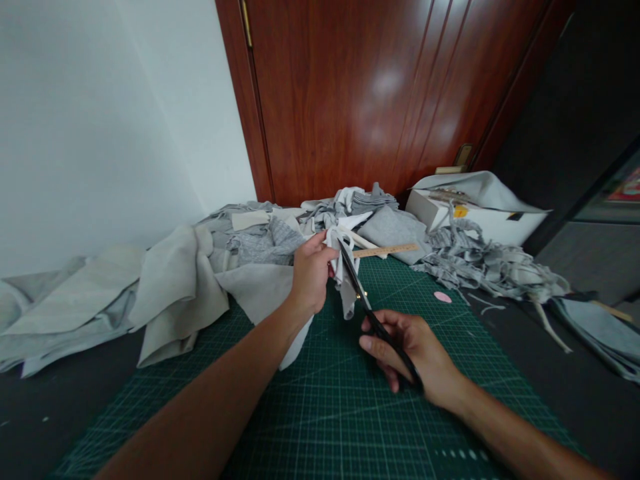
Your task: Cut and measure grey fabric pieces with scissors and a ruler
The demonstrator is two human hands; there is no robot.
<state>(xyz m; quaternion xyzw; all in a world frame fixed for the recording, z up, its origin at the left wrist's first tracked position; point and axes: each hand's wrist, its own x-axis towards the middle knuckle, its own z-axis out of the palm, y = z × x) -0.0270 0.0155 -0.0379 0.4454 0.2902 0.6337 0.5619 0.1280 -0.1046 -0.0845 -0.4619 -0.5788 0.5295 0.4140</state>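
My left hand (311, 270) pinches a bunched piece of white and grey fabric (347, 300) above the cutting mat. My right hand (407, 350) is closed around the black handles of a pair of scissors (361, 291), pointing up and to the left. The blade tips lie against the fabric, right beside my left fingers; whether they are cutting into it I cannot tell. Just behind the fabric is a wooden ruler (395, 249). Under my left wrist a flat grey cloth piece (260, 285) hangs over the mat.
A green cutting mat (340, 407) covers the middle. Fabric scraps (265, 237) are heaped along its back and left. Knotted grey strips (480, 260) lie at right, before a white box (480, 223). A pink oval piece (443, 297) is on the mat. A wooden door (350, 100) stands behind.
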